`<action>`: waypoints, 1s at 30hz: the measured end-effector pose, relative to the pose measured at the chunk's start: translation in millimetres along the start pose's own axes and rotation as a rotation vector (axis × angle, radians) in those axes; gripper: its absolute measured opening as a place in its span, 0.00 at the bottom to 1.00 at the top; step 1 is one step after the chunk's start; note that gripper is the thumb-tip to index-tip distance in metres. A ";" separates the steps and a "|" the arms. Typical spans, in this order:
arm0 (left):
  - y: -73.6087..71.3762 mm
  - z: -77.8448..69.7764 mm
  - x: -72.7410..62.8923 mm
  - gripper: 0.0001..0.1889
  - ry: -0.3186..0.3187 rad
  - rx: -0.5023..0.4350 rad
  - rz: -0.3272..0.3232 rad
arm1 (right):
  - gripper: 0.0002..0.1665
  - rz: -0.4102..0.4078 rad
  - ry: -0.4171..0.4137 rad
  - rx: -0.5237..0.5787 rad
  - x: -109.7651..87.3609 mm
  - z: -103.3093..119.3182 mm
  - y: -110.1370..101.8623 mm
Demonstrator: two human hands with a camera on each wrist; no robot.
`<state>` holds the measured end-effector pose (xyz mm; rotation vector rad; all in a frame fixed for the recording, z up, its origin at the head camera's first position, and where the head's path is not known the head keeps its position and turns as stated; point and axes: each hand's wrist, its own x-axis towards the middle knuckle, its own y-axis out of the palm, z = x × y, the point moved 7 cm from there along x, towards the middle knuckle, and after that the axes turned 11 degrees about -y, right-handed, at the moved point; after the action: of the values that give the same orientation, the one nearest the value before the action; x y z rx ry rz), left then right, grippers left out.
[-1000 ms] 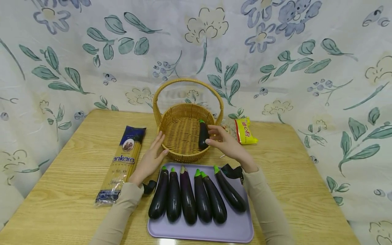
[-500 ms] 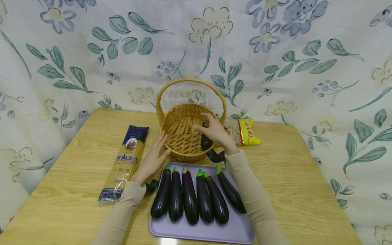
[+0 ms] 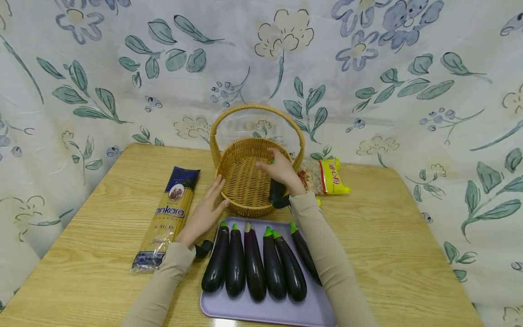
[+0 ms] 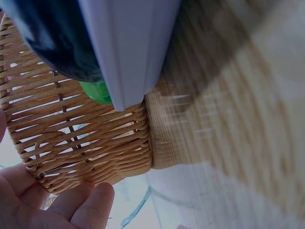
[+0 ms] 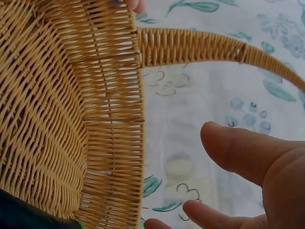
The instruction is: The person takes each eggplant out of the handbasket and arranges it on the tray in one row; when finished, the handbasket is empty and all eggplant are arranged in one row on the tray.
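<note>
A wicker basket (image 3: 245,210) with a tall handle stands at the back of the table. One dark eggplant (image 3: 277,187) lies inside along its right side, partly covered by my right hand (image 3: 282,169). That hand hovers over the basket with thumb and fingers spread apart; in the right wrist view nothing lies between the thumb and fingers of the hand (image 5: 248,176). My left hand (image 3: 204,215) rests against the basket's left side with extended fingers. Several more eggplants (image 3: 254,263) lie side by side on a lilac tray (image 3: 229,309) in front of the basket.
A pack of spaghetti (image 3: 167,218) lies left of the basket. Behind my right forearm, at the basket's right, is a clear and yellow food bag (image 3: 328,176). A floral cloth (image 3: 359,113) hangs behind the wooden table (image 3: 392,236).
My right hand has moved from beside the eggplant in the basket to further left and back, above the basket. The eggplant stays inside. My left hand keeps its place at the basket.
</note>
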<state>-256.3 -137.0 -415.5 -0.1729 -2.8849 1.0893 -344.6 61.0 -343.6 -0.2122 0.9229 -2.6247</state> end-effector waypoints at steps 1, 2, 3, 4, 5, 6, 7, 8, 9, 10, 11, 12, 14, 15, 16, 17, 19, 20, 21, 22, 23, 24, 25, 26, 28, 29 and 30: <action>0.0 -0.3 0.0 0.35 0.002 0.001 0.001 | 0.42 -0.005 0.006 0.000 1.3 -0.9 0.1; -0.1 -0.8 0.0 0.35 0.005 0.002 0.000 | 0.42 -0.011 0.011 -0.001 2.6 -1.8 0.2; -0.1 -1.1 0.0 0.35 0.006 0.001 0.000 | 0.42 -0.015 0.015 -0.003 3.9 -2.9 0.5; -0.1 -1.4 0.0 0.35 0.006 0.001 0.000 | 0.42 -0.018 0.021 -0.002 5.1 -4.1 0.8; -0.2 -1.8 0.0 0.35 0.006 0.001 0.000 | 0.42 -0.021 0.024 0.000 6.2 -5.1 1.1; -0.2 -1.8 -0.1 0.35 0.007 0.002 0.000 | 0.42 -0.025 0.028 0.002 7.0 -6.0 1.4; -0.3 -1.8 -0.3 0.35 0.006 0.005 -0.001 | 0.43 -0.026 0.032 0.004 8.1 -7.3 1.9; -0.5 -2.1 -0.4 0.35 0.005 0.006 -0.001 | 0.43 -0.028 0.037 0.006 9.2 -8.8 2.4; -0.5 -2.1 -0.6 0.35 0.004 0.009 -0.002 | 0.43 -0.026 0.046 0.008 10.0 -10.6 3.2; -0.7 -2.2 -0.8 0.35 0.003 0.009 -0.002 | 0.43 -0.028 0.054 0.010 10.6 -12.3 3.9; -0.8 -2.4 -1.2 0.35 0.001 0.009 -0.001 | 0.44 -0.029 0.065 0.010 10.7 -14.1 4.5; -0.8 -2.5 -1.4 0.35 0.000 0.010 0.000 | 0.44 -0.027 0.076 0.010 11.4 -16.5 5.3; -1.1 -3.0 -1.7 0.35 -0.002 0.007 0.001 | 0.44 -0.024 0.097 0.009 12.3 -20.5 7.3; -1.2 -3.1 -1.9 0.35 -0.002 0.007 0.001 | 0.44 -0.022 0.104 0.009 12.8 -22.4 8.4; -1.2 -3.4 -2.1 0.35 -0.003 0.006 0.001 | 0.44 -0.019 0.110 0.010 13.3 -24.3 9.5; -1.0 -3.4 -2.2 0.35 -0.005 0.006 0.001 | 0.44 -0.015 0.115 0.011 13.5 -25.9 10.6; -0.8 -3.3 -2.3 0.35 -0.006 0.004 0.003 | 0.44 -0.003 0.120 0.013 14.2 -28.9 12.9; -0.7 -3.2 -2.5 0.35 -0.006 0.004 0.003 | 0.44 0.001 0.122 0.014 14.4 -30.2 13.9; -0.6 -3.2 -2.6 0.35 -0.006 0.004 0.004 | 0.44 0.005 0.122 0.016 14.5 -31.1 14.7; -0.4 -3.1 -2.6 0.35 -0.006 0.004 0.006 | 0.44 0.008 0.123 0.015 14.4 -31.8 15.3; -0.2 -2.8 -2.6 0.35 -0.005 0.004 0.007 | 0.44 0.011 0.123 0.017 14.4 -32.4 15.8; -0.2 -2.8 -2.5 0.35 -0.004 0.003 0.007 | 0.44 0.015 0.122 0.017 14.6 -33.0 16.4; -0.2 -2.7 -2.6 0.35 -0.004 0.002 0.008 | 0.44 0.018 0.120 0.019 14.8 -33.5 16.8; -0.4 -2.8 -2.6 0.35 -0.004 0.001 0.008 | 0.44 0.021 0.117 0.018 15.0 -33.9 17.3; -0.5 -2.8 -2.3 0.35 -0.005 0.001 0.008 | 0.43 0.032 0.113 0.014 15.9 -35.0 18.2; -0.7 -3.0 -2.2 0.35 -0.006 -0.001 0.007 | 0.43 0.039 0.110 0.008 16.7 -35.6 18.8; -0.7 -2.9 -2.1 0.35 -0.007 -0.001 0.006 | 0.43 0.047 0.107 -0.003 17.5 -36.2 19.3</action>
<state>-254.0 -135.9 -412.8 -0.1789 -2.8931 1.0919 -364.7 61.4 -383.5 -0.0506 0.9546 -2.6131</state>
